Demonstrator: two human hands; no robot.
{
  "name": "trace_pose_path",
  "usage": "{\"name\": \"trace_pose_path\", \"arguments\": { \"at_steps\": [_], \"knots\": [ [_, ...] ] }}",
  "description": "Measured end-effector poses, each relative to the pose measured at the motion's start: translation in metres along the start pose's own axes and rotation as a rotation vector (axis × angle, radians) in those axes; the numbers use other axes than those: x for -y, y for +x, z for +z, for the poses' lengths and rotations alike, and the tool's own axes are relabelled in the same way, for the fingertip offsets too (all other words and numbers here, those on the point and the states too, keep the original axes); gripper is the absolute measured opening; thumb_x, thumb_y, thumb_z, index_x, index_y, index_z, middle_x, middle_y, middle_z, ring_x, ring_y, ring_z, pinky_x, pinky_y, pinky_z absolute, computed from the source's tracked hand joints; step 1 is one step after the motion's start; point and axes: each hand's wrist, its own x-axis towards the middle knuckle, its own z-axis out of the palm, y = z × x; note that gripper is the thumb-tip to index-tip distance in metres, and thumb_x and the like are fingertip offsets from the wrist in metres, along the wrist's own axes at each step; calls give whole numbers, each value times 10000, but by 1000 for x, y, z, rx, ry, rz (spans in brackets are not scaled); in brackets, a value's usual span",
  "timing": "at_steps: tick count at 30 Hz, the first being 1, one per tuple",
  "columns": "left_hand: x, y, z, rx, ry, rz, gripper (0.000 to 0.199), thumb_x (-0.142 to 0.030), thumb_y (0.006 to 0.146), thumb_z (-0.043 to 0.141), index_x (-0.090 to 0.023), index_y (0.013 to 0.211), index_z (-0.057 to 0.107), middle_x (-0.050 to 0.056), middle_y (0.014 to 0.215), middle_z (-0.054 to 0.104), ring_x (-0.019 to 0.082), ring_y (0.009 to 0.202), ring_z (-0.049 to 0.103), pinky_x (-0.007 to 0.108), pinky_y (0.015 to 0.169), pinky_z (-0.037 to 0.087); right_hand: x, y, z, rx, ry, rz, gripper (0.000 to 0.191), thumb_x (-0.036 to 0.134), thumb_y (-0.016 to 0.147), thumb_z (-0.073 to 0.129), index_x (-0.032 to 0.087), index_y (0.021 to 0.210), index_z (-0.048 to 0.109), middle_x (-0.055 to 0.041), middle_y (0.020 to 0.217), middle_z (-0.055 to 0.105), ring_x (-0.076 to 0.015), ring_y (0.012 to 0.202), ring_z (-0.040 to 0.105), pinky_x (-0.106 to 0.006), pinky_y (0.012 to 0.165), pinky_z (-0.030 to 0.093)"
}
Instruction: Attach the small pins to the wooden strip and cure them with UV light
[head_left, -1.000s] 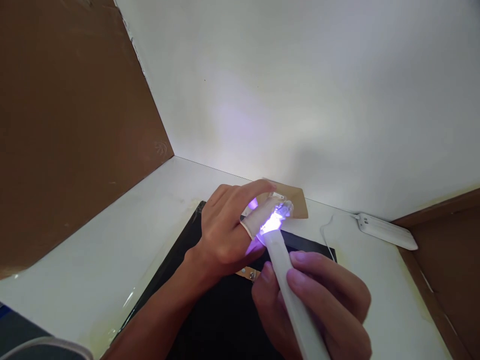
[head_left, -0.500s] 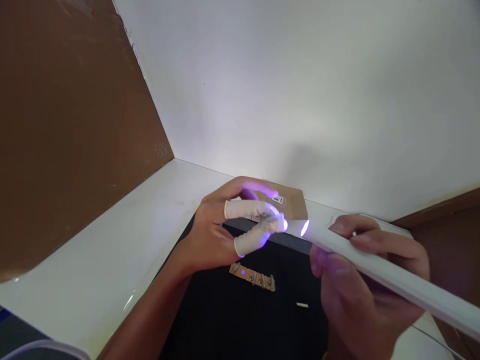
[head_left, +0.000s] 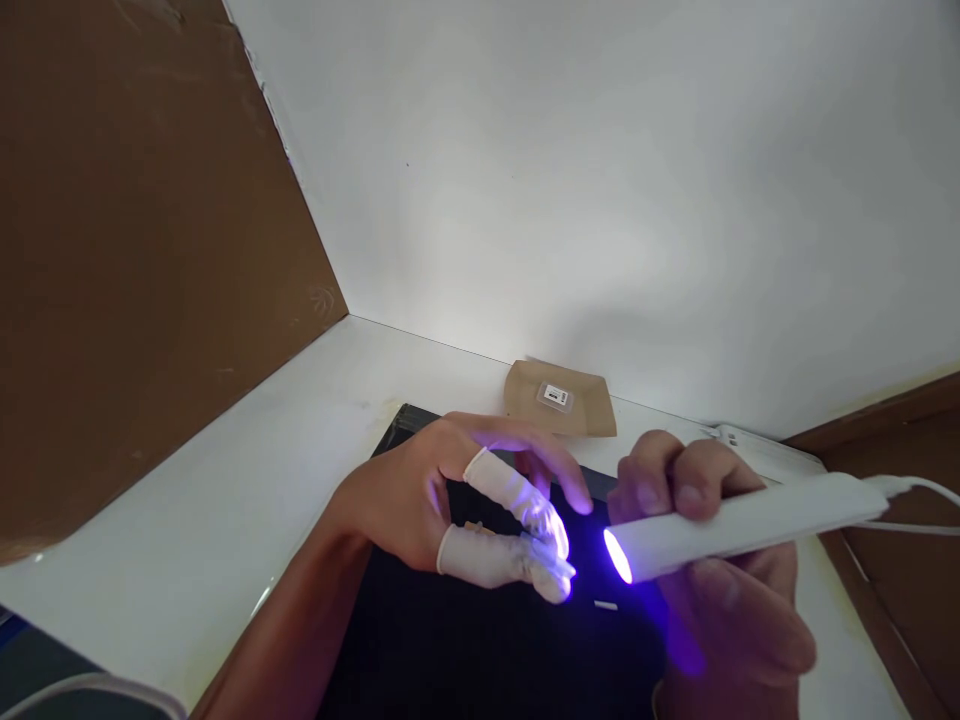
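Off-white finger cots cover the thumb and index finger of my left hand (head_left: pixel 480 500). Those two fingertips are pinched on a small, clear-looking piece (head_left: pixel 553 558), lit violet and too small to make out. My right hand (head_left: pixel 712 560) is closed around a white pen-shaped lamp (head_left: pixel 742 525), whose glowing violet end points left at the pinched fingertips, a short gap away. Under both hands lies a black mat (head_left: pixel 465 650). A tan strip (head_left: pixel 480 528) on it is mostly hidden behind my left hand.
A brown paper piece with a label (head_left: pixel 592 400) lies at the back by the white wall. A small white stick (head_left: pixel 606 605) rests on the mat. White device (head_left: pixel 765 450) at the back right; brown panels stand left and right. A cable trails from the lamp.
Both hands have moved down, uncovering the brown paper. The lamp has turned from slanting steeply to nearly level, its lit end lower. My left hand now hides most of the tan strip.
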Motion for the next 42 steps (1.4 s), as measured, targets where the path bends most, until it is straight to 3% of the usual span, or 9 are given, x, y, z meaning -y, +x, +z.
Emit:
{"name": "trace_pose_path", "arguments": {
  "at_steps": [4,9,15,21,27,31,35,38,42],
  "knots": [
    [7,0,-3,139,-231,-66,243,-22,783,821,-205,934,768,76,1022,772,165,780,769,256,666,648,-5,-3,8,20,95,51,221,356,869,784,280,937,589,19,888,529,-72,542,405,-237,406,311],
    [16,6,-5,286,-295,-31,162,-235,768,918,-215,897,821,92,924,783,210,789,778,304,741,659,-9,-3,8,89,137,41,200,316,870,773,289,960,596,16,893,546,-72,537,400,-235,387,291],
    [15,5,-6,325,-268,-166,210,-272,770,924,-180,940,842,123,999,779,208,877,774,267,805,647,-14,3,2,177,85,-55,186,322,871,755,283,957,595,11,872,563,-82,541,444,-240,426,397],
    [15,4,-10,328,-175,-138,224,-237,757,923,-243,967,845,119,1008,784,236,872,771,327,780,662,-9,-1,8,145,41,2,154,335,891,736,297,940,595,14,870,568,-70,490,387,-213,347,296],
    [6,1,-12,195,-59,-138,215,-100,785,850,-250,936,820,76,951,781,200,801,778,301,727,664,-2,-12,15,-35,53,64,202,362,884,764,301,933,578,18,875,535,-90,525,330,-224,353,271],
    [2,1,-7,52,154,-111,159,-84,821,797,-202,927,800,78,1012,766,167,863,760,264,772,642,3,-8,-3,72,-28,-38,197,364,872,778,287,930,606,11,852,546,-92,549,415,-216,397,354],
    [17,-5,4,-110,389,-86,64,-138,869,783,-187,909,795,71,1063,754,151,946,729,263,846,608,9,-15,-24,58,-104,-14,195,333,860,802,276,944,635,-1,863,549,-112,627,506,-208,439,403],
    [39,-26,17,-193,552,-180,41,-220,913,776,-196,940,797,75,1153,738,153,1000,702,281,881,593,1,-36,-37,15,-144,79,182,305,871,794,273,962,640,1,907,564,-94,596,512,-200,418,400],
    [61,-74,40,-270,745,-244,46,-223,942,740,-204,937,782,76,1172,737,178,1011,684,353,935,572,-29,-75,-54,-108,-189,229,142,267,897,765,268,960,638,15,946,587,-52,515,504,-197,413,419]
  ]
}}
